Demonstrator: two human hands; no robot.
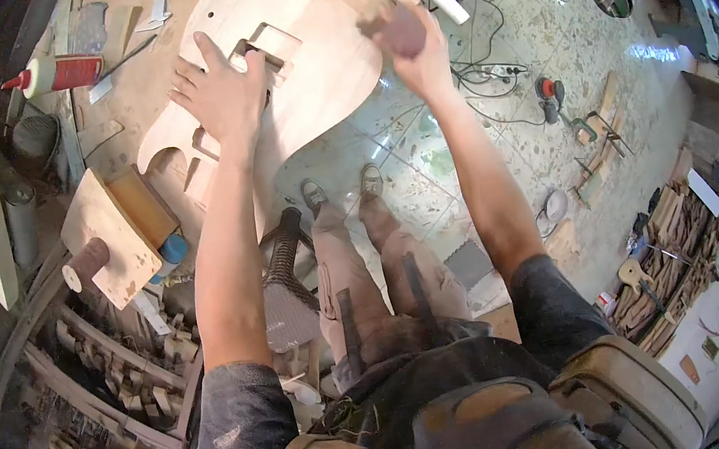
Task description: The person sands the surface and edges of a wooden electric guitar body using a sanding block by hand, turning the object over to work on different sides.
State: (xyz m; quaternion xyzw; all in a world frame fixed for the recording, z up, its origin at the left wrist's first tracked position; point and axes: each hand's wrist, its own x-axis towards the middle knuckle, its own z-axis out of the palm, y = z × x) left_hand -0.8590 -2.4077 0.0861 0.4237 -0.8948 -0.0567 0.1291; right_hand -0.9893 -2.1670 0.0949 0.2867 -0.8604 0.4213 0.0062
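Observation:
A pale wooden guitar body point(320, 50) with routed cavities lies on the workbench at top centre. My left hand point(218, 94) rests on it beside the middle cavity, fingers spread and thumb near the cavity's edge. My right hand point(421, 55) is at the body's right edge, gripping a dark reddish-brown pad or block point(397, 31), blurred by motion, so its exact kind is unclear.
Glue bottle point(63, 72), wooden blocks and a brown spool point(86, 262) crowd the bench's left. Tiled floor below holds cables, a power strip point(502, 70), a red-and-black power tool point(548, 94) and clamps point(586, 129). Wood offcuts point(127, 379) fill the lower left.

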